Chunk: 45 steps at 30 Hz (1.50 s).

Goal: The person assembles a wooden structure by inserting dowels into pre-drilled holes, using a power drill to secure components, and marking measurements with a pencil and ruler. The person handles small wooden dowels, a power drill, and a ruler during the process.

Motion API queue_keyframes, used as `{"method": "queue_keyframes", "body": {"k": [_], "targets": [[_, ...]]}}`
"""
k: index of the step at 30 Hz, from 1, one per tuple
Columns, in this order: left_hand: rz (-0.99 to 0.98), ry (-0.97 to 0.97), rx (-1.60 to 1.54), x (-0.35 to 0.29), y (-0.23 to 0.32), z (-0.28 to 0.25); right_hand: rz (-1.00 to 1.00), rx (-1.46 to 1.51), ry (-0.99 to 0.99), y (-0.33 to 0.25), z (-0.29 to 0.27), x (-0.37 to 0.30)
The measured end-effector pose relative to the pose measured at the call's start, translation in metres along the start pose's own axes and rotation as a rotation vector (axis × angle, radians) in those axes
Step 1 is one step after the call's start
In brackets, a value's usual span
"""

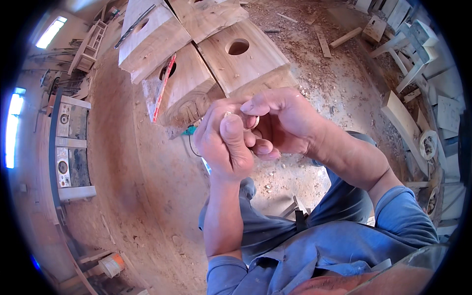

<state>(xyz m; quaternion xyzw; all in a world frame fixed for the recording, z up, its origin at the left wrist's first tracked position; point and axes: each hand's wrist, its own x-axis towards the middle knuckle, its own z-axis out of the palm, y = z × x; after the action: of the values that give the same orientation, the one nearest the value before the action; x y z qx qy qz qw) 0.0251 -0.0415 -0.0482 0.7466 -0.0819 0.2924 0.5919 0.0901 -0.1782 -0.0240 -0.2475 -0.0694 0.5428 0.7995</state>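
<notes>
My left hand (223, 140) and my right hand (287, 120) meet in front of my chest, fingers curled and touching. A small pale bit shows by the left thumb tip, and a pale edge under the right thumb; what they hold is too small to name. Just beyond the hands sit thick wooden blocks with round holes: a near left block (194, 81), a near right block (260, 56) and a far left block (155, 37). On the near left block lies a thin red strip (164, 88). A dark thin rod (135, 25) rests on the far left block.
Wood chips (309, 83) litter the floor, with loose wood strips (345, 37) farther off. At right stand a wooden stool (418, 44), a leaning plank (404, 125) and a round container (428, 145). A bucket (114, 264) lies at lower left; a teal object (189, 130) sits beside the blocks.
</notes>
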Motion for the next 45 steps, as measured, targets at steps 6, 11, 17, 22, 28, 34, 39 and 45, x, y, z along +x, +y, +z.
{"method": "queue_keyframes", "body": {"k": [6, 11, 17, 22, 28, 34, 39, 45], "targets": [[-0.223, 0.261, -0.671, -0.003, 0.006, 0.017, -0.114, -0.152, 0.089, -0.001, 0.001, 0.0], [-0.385, 0.349, -1.283, -0.007, 0.01, 0.026, -0.722, -1.5, 0.205, 0.014, 0.011, -0.007], [-0.521, 0.455, -1.369, -0.006, 0.025, 0.02, -0.901, -1.561, 0.164, 0.014, 0.013, -0.006], [-0.419, 0.439, -1.503, 0.0, 0.016, 0.015, -0.937, -0.552, 0.08, -0.046, 0.012, -0.029], [-0.419, 0.398, -1.412, 0.004, 0.017, 0.018, -0.617, -0.816, 0.235, -0.026, 0.03, -0.033], [-0.335, 0.253, -1.107, -0.008, 0.016, 0.012, -0.877, -1.601, 0.19, 0.018, 0.016, -0.009], [-0.337, 0.441, -0.871, -0.008, 0.031, 0.024, -1.06, -1.681, 0.136, 0.027, 0.014, -0.009], [-0.356, 0.465, -0.864, -0.006, 0.04, 0.028, -1.111, -1.729, 0.16, 0.029, 0.013, -0.008]]}}
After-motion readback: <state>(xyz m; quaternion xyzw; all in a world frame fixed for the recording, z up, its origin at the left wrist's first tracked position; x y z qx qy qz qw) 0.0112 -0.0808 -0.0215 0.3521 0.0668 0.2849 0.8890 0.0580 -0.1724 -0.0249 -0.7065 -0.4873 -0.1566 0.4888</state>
